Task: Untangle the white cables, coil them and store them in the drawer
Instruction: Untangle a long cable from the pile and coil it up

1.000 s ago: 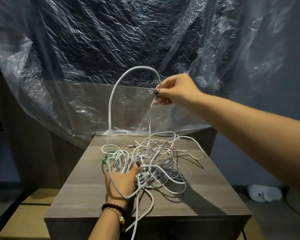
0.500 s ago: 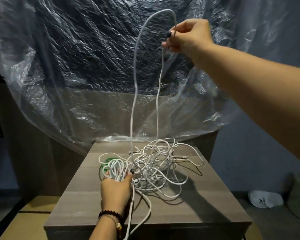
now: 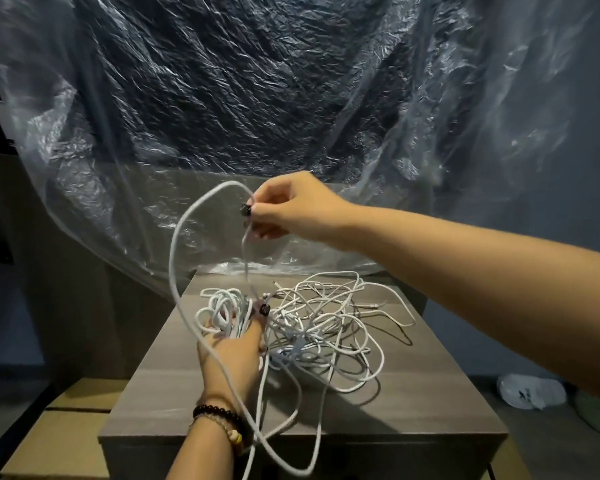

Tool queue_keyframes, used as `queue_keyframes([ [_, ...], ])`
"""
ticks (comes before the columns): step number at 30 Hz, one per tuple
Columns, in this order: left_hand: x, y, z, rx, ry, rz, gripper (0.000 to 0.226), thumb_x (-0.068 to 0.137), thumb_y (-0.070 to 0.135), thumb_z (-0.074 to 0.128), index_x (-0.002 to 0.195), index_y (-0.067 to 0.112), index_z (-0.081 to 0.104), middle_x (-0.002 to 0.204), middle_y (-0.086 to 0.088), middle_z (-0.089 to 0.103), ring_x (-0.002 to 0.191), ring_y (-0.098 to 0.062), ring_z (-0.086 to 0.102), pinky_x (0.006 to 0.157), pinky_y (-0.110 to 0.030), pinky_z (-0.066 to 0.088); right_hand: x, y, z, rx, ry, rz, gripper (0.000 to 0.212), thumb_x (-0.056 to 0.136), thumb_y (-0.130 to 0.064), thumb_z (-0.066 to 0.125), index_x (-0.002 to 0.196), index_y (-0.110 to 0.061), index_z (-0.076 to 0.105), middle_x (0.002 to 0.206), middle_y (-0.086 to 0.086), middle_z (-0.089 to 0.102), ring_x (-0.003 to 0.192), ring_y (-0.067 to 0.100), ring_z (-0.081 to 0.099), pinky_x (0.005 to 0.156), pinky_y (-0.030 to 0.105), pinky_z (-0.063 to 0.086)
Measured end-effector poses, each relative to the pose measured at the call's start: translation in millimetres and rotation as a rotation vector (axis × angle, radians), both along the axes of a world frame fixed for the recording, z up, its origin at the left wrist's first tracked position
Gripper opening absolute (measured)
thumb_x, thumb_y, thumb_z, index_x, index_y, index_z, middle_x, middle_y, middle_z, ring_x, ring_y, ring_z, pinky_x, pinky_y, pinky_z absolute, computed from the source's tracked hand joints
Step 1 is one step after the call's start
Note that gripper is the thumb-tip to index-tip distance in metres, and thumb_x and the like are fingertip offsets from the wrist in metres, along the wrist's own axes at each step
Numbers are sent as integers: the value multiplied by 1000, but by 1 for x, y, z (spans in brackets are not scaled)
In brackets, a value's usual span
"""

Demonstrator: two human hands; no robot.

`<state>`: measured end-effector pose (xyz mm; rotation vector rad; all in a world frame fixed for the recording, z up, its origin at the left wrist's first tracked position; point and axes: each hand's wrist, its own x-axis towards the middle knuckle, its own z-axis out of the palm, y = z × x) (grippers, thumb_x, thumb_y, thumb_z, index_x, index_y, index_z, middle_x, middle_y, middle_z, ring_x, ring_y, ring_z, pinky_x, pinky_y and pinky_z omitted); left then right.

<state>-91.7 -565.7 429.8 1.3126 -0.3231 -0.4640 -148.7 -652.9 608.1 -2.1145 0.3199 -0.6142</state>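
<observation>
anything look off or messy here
Yes: the white cables lie in a loose snarl on the cabinet top, and one loop hangs over its front edge. The left hand grips a bundle; the right hand pinches a lifted strand.

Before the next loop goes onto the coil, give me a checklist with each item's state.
1. Right hand pinches the thick white cable loop: ok.
2. Left hand grips the wound white coil: ok.
3. Loose tangle of thin white cables separated: not ok.
4. All cable on the grey wooden cabinet top: not ok, a strand hangs over the front edge.
5. Drawer open: cannot tell.
</observation>
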Motion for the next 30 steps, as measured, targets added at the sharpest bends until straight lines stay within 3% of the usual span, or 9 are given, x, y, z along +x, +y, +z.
queue_keyframes([
  [3,-4,5,7,-41,-28,19,30,80,23,76,88,-3,63,56,-8,56,44,-17,49,36,-18,39,4,13,-14,16,42,70,9,91,0,59,84,-2,65,79,18,68,68,22,66,65,28,58],
  [7,-2,7,7,-23,-99,16,25,83,16,73,77,-5,61,51,-5,54,45,-18,51,38,-18,38,0,12,-28,-12,44,47,7,89,-1,63,95,2,64,88,23,70,73,22,69,67,30,57],
  [11,2,6,6,-94,-79,26,18,85,9,69,92,-8,67,59,-8,59,37,-4,48,38,-16,39,-26,-13,-56,-544,310,-99,6,84,-9,67,89,-6,67,84,8,72,80,20,69,77,33,55],
  [14,5,4,3,-128,-39,33,17,85,10,70,91,-6,70,64,-9,63,38,-6,47,38,-18,39,-47,-29,-91,-704,573,-100,13,88,-10,59,97,-9,68,98,6,71,91,21,64,82,30,49],
  [17,3,4,2,-122,-28,22,17,85,12,70,88,-4,71,62,-8,62,38,-6,46,39,-18,39,-56,-34,-109,-682,609,-63,24,93,-12,56,115,-12,66,107,4,67,80,7,56,71,13,38],
  [19,2,3,2,-120,-20,20,14,85,12,71,87,-2,72,59,-6,60,38,-5,45,39,-17,38,-56,-37,-108,-644,558,-22,23,93,-16,61,114,-13,68,99,0,67,67,-4,49,64,6,35],
  [24,6,4,-1,-150,31,28,10,84,13,72,86,4,73,64,-8,62,41,-6,45,43,-21,39,-58,-41,-106,-446,531,42,11,90,-22,66,92,-13,73,70,-7,59,56,0,50,55,13,40],
  [27,10,3,-3,-148,64,52,7,83,13,74,84,7,73,68,-8,64,44,-7,47,47,-24,40,-62,-42,-103,-291,513,60,24,93,-25,62,75,-13,71,62,-2,56,54,7,46,52,18,37],
  [30,11,1,-6,-156,113,69,10,80,14,76,83,5,72,66,-8,64,45,-10,48,50,-26,41,-66,-41,-99,-279,539,90,23,91,-19,65,73,-6,71,55,-9,52,51,5,42,50,16,35],
])
